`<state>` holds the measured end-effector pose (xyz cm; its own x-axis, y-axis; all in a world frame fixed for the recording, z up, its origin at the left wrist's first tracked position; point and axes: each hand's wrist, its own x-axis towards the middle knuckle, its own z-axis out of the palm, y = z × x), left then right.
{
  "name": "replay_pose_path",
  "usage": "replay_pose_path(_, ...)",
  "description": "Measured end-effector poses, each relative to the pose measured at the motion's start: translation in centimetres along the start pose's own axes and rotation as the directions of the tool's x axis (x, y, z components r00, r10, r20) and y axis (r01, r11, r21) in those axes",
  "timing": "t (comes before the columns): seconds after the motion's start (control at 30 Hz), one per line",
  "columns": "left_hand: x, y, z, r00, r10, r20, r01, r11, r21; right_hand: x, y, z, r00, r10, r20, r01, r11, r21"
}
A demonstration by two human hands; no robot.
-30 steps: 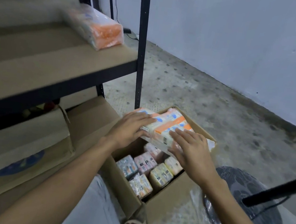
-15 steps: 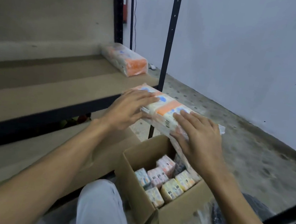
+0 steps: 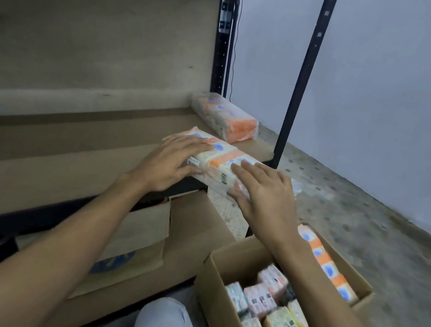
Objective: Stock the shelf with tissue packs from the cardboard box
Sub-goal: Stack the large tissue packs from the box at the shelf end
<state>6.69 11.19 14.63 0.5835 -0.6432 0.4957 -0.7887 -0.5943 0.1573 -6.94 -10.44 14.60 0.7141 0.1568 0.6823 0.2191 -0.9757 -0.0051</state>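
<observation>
- Orange tissue pack (image 3: 225,164), mid-frame, is half hidden under hands; small packs (image 3: 265,299) in the cardboard box (image 3: 225,269), lower right, look blurry.
- Its ends are gripped by left hand (image 3: 173,163) and right hand (image 3: 262,194), thumbs underneath.

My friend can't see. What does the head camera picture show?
A left hand and right hand hold a tissue pack at the front edge of the shelf, near another pack on it. An open cardboard box below holds more packs.

tissue pack (image 3: 225,162): orange-white, blue dots | cardboard box (image 3: 224,277): brown | shelf (image 3: 54,147): tan
</observation>
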Motion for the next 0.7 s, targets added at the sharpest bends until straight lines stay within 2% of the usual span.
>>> replay_pose_path(0.1, 0.0, -1.9, -0.4, 0.999, -0.033, -0.018, 0.033, 0.999, 0.043, 1.9, -0.7, 2.0, 1.0, -0.004, 0.026, 0.004, 1.0, 0.006)
replay_pose_path(0.2, -0.3, -3.7, -0.2, 0.986, -0.154, -0.055, 0.159, 0.984, 0.086, 3.7, -1.5, 3.6, 0.999, 0.015, 0.051, -0.015, 1.0, -0.003)
replay_pose_path(0.33, -1.5, -5.2, 0.2, 0.926, -0.356, -0.124, 0.365, 0.929, 0.062, 5.9, -2.9, 5.4, 0.996, 0.043, 0.074, -0.043, 0.999, 0.001)
replay_pose_path(0.43, -2.0, -5.9, 0.3, 0.855, -0.503, -0.125, 0.516, 0.851, 0.102, 7.5, -3.9, 6.9, 0.993, 0.062, 0.104, -0.062, 0.998, -0.005)
replay_pose_path(0.57, -2.0, -6.3, 0.8, 0.754, -0.656, -0.025, 0.647, 0.737, 0.194, 9.4, -4.9, 8.4, 0.984, 0.085, 0.154, -0.085, 0.996, -0.009)
replay_pose_path(0.63, -2.0, -6.5, 1.0, 0.72, -0.69, 0.075, 0.662, 0.715, 0.223, 10.4, -5.0, 8.9, 0.971, 0.083, 0.222, -0.088, 0.996, 0.01)
replay_pose_path(0.7, -2.0, -6.6, 1.0, 0.706, -0.699, 0.112, 0.668, 0.71, 0.222, 11.4, -4.6, 8.9, 0.953, 0.061, 0.296, -0.087, 0.993, 0.077)
